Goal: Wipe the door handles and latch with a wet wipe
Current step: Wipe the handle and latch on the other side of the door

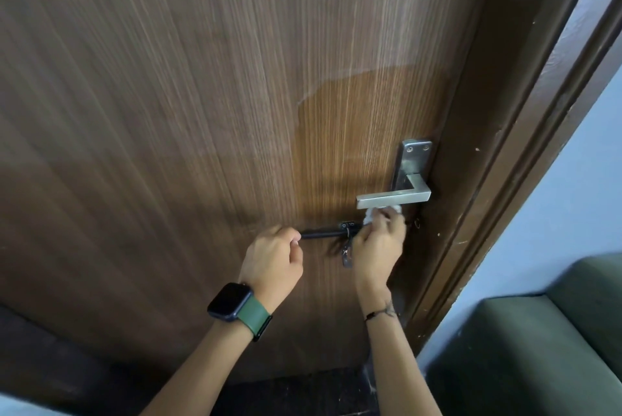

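Wet wipe (380, 212), white and crumpled into a small wad, sits bunched in the fingertips of the right hand (378, 247), just under the silver door handle (393, 199) and touching its lower edge. Only a little of the wipe shows above the fingers; the rest is hidden behind the hand. The handle is a square-edged metal lever, level, pointing left from a tall screw-fixed backplate (412, 159) near the right edge of the brown wood-grain door (202, 112). Below it runs the latch (328, 233), a dark sliding bolt lying level across the door, with a small bracket at its middle and a short metal tab hanging down from it.

The right hand is curled closed around the wipe, back of the hand toward the camera, wrist bent upward, a thin dark bracelet (378, 314) on the wrist. The left hand (274, 259) is loosely fisted, its thumb and forefinger pinching the left end of the bolt. That wrist wears a dark watch (230, 302) on a green strap. Both forearms reach up from the bottom of the view. A dark brown door frame (498, 180) borders the door on the right, with a pale blue wall (555, 213) beyond it.
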{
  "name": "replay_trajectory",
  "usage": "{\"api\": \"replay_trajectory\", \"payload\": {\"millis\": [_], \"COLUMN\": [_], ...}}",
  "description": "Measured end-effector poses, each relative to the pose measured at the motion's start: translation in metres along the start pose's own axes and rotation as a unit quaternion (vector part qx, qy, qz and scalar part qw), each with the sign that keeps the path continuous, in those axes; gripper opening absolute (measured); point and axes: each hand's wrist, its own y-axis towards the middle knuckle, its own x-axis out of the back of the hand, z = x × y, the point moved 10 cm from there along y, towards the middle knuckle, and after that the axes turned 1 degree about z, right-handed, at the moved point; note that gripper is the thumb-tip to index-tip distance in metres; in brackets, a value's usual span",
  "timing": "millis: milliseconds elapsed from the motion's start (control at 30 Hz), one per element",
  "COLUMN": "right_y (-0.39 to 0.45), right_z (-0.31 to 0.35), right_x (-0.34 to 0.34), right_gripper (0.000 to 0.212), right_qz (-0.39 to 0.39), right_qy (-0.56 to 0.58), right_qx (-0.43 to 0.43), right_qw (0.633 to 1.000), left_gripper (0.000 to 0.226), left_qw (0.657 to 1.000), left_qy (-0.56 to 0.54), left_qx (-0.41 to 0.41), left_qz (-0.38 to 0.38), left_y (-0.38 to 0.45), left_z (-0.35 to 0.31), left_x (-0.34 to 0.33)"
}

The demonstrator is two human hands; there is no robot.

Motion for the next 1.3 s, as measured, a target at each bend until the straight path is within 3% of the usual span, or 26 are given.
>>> {"api": "replay_trajectory", "payload": {"millis": [67, 167, 267, 567, 733, 900, 1067, 1200, 1300], "right_y": [-0.017, -0.053, -0.07, -0.049, -0.013, 0.013, 0.069, 0.088, 0.064], "right_z": [0.024, 0.073, 0.087, 0.113, 0.149, 0.165, 0.137, 0.104, 0.13], "right_x": [-0.019, -0.046, -0.055, -0.043, -0.004, 0.024, 0.077, 0.082, 0.064], "right_gripper": [0.027, 0.033, 0.027, 0.039, 0.032, 0.029, 0.009, 0.021, 0.032], "right_qz": [0.065, 0.142, 0.15, 0.104, 0.029, 0.015, -0.066, -0.072, -0.055], "right_qy": [0.006, -0.024, -0.063, -0.049, -0.025, -0.083, -0.095, -0.095, -0.056], "right_qx": [0.055, 0.209, 0.255, 0.261, 0.271, 0.226, 0.171, 0.105, 0.164], "right_qw": [0.996, 0.967, 0.953, 0.958, 0.962, 0.97, 0.978, 0.987, 0.983], "left_gripper": [0.019, 0.018, 0.019, 0.016, 0.007, 0.015, 0.017, 0.015, 0.017], "left_qw": [1.0, 1.0, 1.0, 1.0, 0.999, 0.999, 0.999, 0.999, 0.999], "left_qy": [-0.007, -0.009, -0.007, 0.004, -0.003, -0.021, -0.037, -0.025, -0.032], "left_qx": [0.0, 0.0, 0.003, 0.015, 0.023, 0.02, -0.006, -0.012, -0.01], "left_qz": [0.002, -0.002, -0.01, -0.01, -0.03, -0.029, -0.033, -0.037, -0.032], "left_y": [0.002, 0.005, 0.004, 0.002, 0.004, 0.004, 0.01, 0.016, 0.02], "left_z": [0.0, -0.001, 0.0, 0.009, 0.005, -0.003, -0.012, -0.014, -0.017], "left_x": [0.0, 0.002, 0.004, 0.011, 0.019, 0.017, 0.018, 0.022, 0.02]}}
